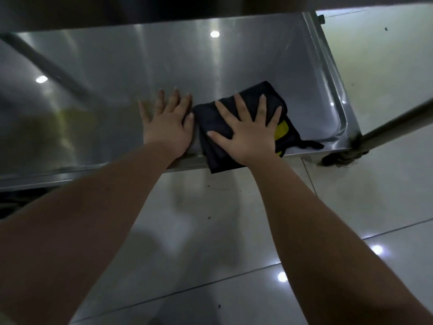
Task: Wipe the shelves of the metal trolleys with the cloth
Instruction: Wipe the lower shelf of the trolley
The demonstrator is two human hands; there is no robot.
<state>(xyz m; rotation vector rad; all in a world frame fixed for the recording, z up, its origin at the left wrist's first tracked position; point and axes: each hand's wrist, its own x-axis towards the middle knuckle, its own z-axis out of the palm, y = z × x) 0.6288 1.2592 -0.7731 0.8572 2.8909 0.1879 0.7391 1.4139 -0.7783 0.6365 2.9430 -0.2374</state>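
I have the right hand (248, 130) spread flat with the fingers straight, pressing down on the folded black cloth with a yellow patch (269, 92). Nothing is clenched; the palm simply pins the fabric so the whole pad can drag across the metal. The cloth lies on the low brushed stainless-steel trolley shelf (112, 73), near its right end, with its near fold hanging just over the front lip. The left hand (166, 123) lies open on bare steel just beside the cloth, thumb at its edge; I judge it braces the reach. The shelf is a shallow pan with a rounded raised rim, smooth enough to mirror ceiling lights, so the soft, thick fabric should glide easily. A round metal trolley tube (398, 123) meets the right corner, where dark fluff clings, above glossy pale floor tiles (210, 231).
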